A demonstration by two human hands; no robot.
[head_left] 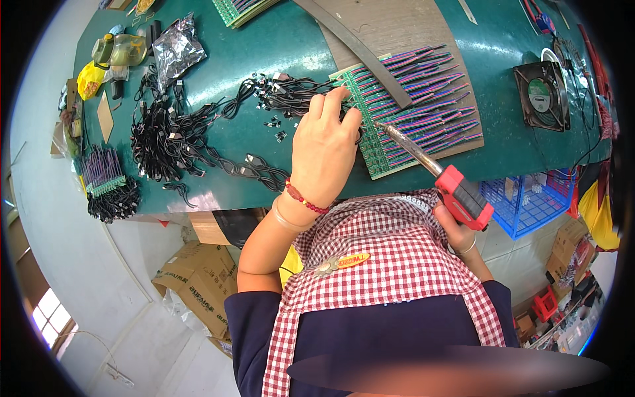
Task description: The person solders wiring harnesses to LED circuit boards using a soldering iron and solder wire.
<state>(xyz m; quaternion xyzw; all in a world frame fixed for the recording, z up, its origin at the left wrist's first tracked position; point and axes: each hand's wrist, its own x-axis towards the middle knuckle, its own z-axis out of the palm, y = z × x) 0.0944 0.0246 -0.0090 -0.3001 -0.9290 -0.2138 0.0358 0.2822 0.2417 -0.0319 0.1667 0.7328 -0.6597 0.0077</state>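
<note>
My left hand (325, 142) is closed in a pinch at the left edge of a green circuit board panel (376, 155). Black cables (288, 92) run in behind its fingers; the pinched end is mostly hidden. In my right hand (455, 230) is a soldering iron (456, 192) with a red and black handle, its metal tip reaching the panel close to my left fingers. Rows of purple, blue and dark wires (436, 109) stick out from the panel's right side. Under the panel lies a brown board (466, 142), and a flat grey bar (360, 53) rests across the wires.
A heap of black cables (162, 139) covers the green table's left side, beside a finished-looking wired bundle (106, 182). A plastic bag (178, 49) and a bottle (126, 49) stand behind. At the right are a black fan (541, 96) and a blue basket (522, 205).
</note>
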